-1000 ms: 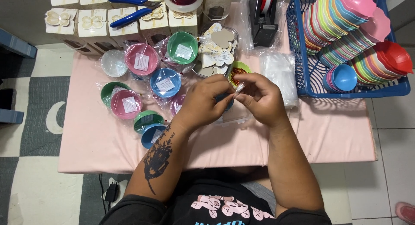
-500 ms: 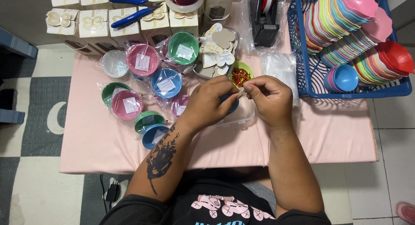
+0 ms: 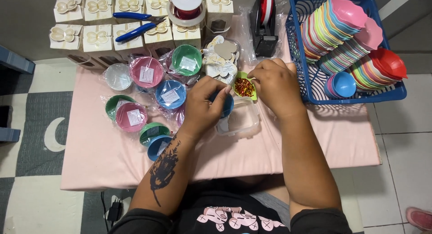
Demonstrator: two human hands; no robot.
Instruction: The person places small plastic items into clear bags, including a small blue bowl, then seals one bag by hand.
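A small blue plastic bowl (image 3: 223,103) is grasped in the left hand (image 3: 202,107), the fingers curled round its rim; it is held just above the pink cloth-covered desk (image 3: 112,157), beside a clear plastic lidded tub (image 3: 238,121). The bowl appears tilted, its mouth turned toward the right hand, though most of it is hidden by the fingers, so its exact lean cannot be told. Being round, no long axis is shown by it.

The right hand (image 3: 274,85) is lowered over a small green dish of red and gold glitter pieces (image 3: 245,87), fingertips drawn together at the dish's edge; whether a pinch of the pieces is clenched cannot be told.

The step in hand is judged to be the filling of the bowl with the glitter pieces. For the next move, a short carry from dish to bowl would be called for, with the bowl kept steady and mouth-up enough that nothing is spilled.

Wrapped bowls in pink, green and blue (image 3: 146,72) are gathered to the left, and a blue plastic basket of stacked coloured bowls (image 3: 355,96) is set to the right.
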